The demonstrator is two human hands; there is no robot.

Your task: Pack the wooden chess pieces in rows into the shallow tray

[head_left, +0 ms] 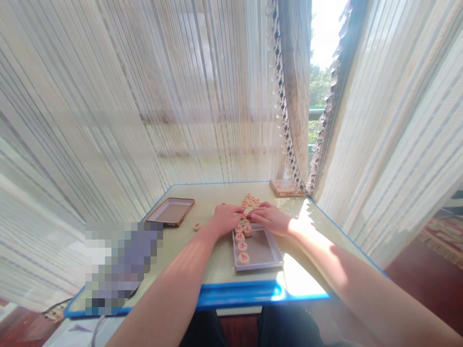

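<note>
A shallow white tray lies on the table in front of me, with a column of round wooden chess discs along its left side. My left hand and my right hand meet at the tray's far edge, fingers curled over discs there. What each hand pinches is hidden by the fingers. A loose cluster of discs lies just beyond the hands. One single disc lies left of my left wrist.
The table has a blue rim. A brown tray lid lies at the far left, a wooden box at the far right corner. Striped curtains hang close around. A blurred patch covers the near left.
</note>
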